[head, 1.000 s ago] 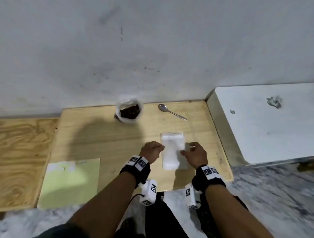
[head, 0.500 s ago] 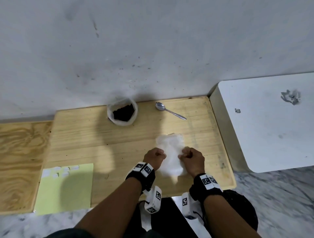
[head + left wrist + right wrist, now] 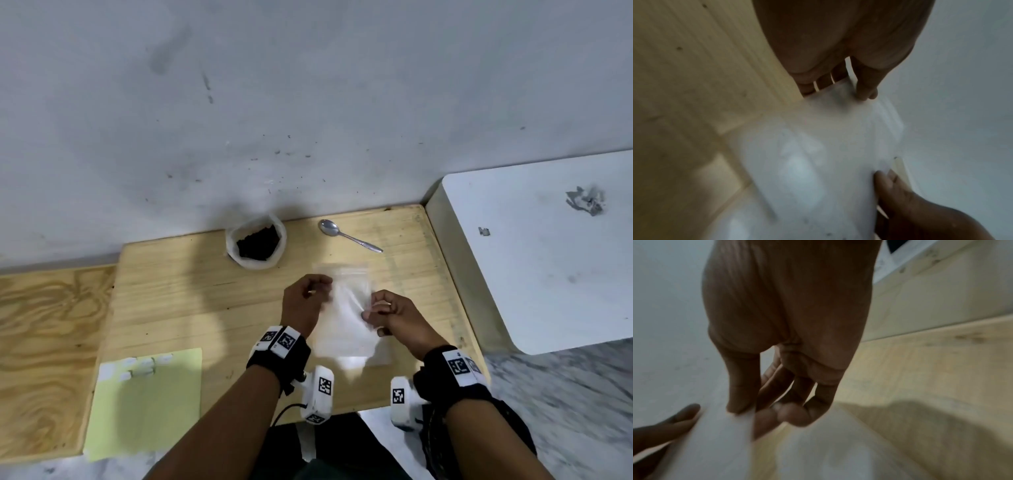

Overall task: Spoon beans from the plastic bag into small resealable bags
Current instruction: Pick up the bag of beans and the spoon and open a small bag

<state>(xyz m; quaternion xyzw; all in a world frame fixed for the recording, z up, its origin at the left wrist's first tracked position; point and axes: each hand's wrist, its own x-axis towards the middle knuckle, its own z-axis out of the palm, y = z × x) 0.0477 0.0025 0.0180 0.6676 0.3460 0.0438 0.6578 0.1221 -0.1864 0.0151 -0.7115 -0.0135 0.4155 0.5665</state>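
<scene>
A small clear resealable bag (image 3: pixel 346 308) is held just above the wooden table (image 3: pixel 171 308). My left hand (image 3: pixel 320 291) pinches its left edge and my right hand (image 3: pixel 371 308) pinches its right edge. In the left wrist view the left fingers (image 3: pixel 865 92) grip the blurred bag (image 3: pixel 818 154). In the right wrist view thumb and fingers (image 3: pixel 740 402) pinch the bag (image 3: pixel 715 443). More clear bags (image 3: pixel 380 356) lie flat beneath it. The white plastic bag of dark beans (image 3: pixel 255 245) stands open at the table's back. The metal spoon (image 3: pixel 346 234) lies to its right, untouched.
A pale green sheet (image 3: pixel 147 411) with small white labels lies at the table's front left. A plywood board (image 3: pixel 44 342) adjoins on the left and a white tabletop (image 3: pixel 548 257) on the right. The grey wall rises right behind the beans.
Both hands have closed on the top small bag's side edges and lifted it off the flat pile. The view has shifted slightly.
</scene>
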